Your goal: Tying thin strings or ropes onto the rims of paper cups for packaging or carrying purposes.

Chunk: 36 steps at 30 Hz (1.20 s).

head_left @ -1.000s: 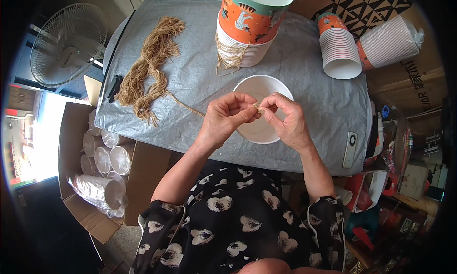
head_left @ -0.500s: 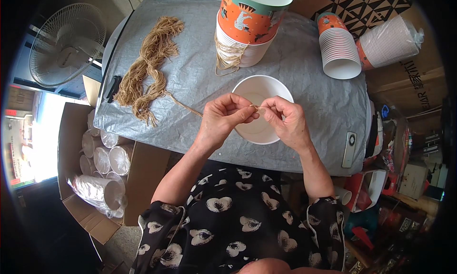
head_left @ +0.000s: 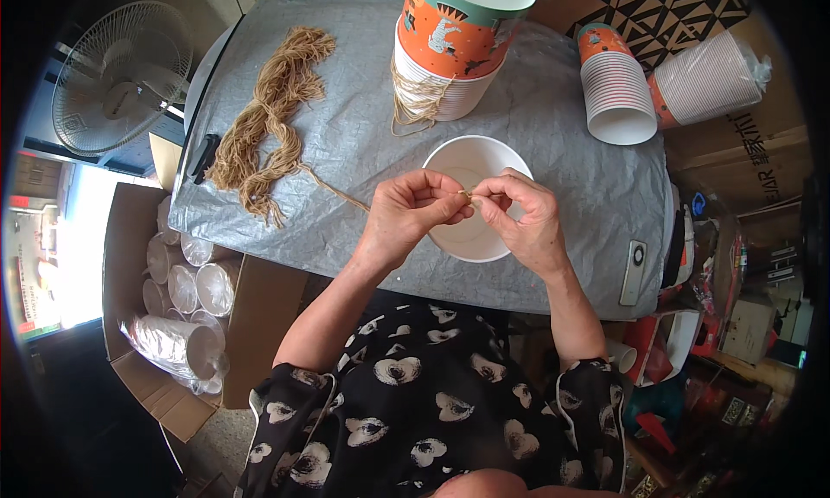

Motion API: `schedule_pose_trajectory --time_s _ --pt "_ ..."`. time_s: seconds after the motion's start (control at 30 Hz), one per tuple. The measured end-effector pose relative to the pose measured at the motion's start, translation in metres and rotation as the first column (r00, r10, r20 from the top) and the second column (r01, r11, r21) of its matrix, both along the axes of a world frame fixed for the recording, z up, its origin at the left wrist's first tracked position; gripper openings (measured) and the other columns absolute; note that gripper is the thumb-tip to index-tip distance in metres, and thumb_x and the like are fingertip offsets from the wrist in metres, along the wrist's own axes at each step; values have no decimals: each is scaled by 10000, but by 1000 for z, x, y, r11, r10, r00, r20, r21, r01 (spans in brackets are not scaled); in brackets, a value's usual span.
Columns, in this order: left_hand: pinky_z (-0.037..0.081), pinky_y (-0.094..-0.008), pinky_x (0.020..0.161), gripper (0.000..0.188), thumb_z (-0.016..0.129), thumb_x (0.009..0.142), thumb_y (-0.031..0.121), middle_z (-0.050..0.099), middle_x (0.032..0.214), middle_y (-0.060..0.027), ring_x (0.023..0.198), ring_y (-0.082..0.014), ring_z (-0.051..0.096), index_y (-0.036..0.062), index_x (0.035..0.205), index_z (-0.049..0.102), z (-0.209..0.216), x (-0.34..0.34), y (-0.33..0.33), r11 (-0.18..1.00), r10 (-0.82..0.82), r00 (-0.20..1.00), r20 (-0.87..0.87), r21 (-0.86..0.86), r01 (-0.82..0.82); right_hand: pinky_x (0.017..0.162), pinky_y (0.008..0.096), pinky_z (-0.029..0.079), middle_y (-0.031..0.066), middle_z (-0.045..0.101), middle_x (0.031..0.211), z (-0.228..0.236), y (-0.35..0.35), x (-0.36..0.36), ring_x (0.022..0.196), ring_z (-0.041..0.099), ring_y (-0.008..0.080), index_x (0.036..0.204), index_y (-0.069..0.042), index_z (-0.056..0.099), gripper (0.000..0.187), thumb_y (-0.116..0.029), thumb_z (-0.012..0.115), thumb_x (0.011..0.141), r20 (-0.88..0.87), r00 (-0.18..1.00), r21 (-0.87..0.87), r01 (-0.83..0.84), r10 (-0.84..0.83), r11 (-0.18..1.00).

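My left hand [head_left: 408,216] and my right hand [head_left: 522,213] meet over a white paper bucket [head_left: 467,245] whose open mouth faces up. Between their pinched fingertips is a short bit of tan twine [head_left: 468,195], and its exact form there is too small to make out. From my left hand a single strand runs left to a bundle of tan twine [head_left: 259,143] lying on the table. Beyond the bucket stands a stack of paper buckets [head_left: 450,40], the top one orange and green and upside down. Loose loops of twine hang on the stack's left side.
A grey plastic sheet [head_left: 363,66] covers the table. Stacked paper cups [head_left: 618,92] lie at the right, beside a bagged stack [head_left: 713,79]. A small silver device [head_left: 634,273] rests near the right edge. Left stand a fan [head_left: 121,79] and a carton [head_left: 264,325] of wrapped cups.
Both hands stay over the bucket, still pinching the twine. The right fingers have shifted slightly; nothing else has visibly moved apart from a small shift of the view.
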<state>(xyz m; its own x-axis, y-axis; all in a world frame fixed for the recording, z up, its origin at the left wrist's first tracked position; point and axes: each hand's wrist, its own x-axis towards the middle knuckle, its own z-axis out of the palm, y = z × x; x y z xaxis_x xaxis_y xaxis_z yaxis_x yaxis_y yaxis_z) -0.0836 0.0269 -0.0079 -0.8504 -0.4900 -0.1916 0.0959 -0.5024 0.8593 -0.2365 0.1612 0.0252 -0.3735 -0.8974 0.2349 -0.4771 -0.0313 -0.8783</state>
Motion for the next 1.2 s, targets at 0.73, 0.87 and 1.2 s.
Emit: schedule_pose_trajectory --time_s 0.73,0.87,1.2 --pt "602 -260 782 173 762 908 71 774 923 -72 873 -121 735 -47 1034 757 11 0 15 940 67 992 110 -339 -26 738 202 515 2 710 865 -3 9 -2 786 638 47 952 -2 711 103 -101 738 950 548 834 115 3 -66 993" --pt "602 -262 777 176 759 919 79 773 928 -71 871 -124 736 -46 1042 753 8 -1 15 948 43 995 86 -318 -13 663 185 471 -21 681 811 -5 9 -1 711 582 24 934 -8 706 141 -142 733 967 535 841 109 20 -76 994" --pt "585 -254 817 131 738 954 77 749 936 -50 884 -107 716 -24 1037 722 8 3 11 954 -43 996 76 -294 64 471 184 211 -81 537 692 1 9 -1 532 317 -22 1060 14 678 206 -166 724 971 591 800 202 -22 -104 979"
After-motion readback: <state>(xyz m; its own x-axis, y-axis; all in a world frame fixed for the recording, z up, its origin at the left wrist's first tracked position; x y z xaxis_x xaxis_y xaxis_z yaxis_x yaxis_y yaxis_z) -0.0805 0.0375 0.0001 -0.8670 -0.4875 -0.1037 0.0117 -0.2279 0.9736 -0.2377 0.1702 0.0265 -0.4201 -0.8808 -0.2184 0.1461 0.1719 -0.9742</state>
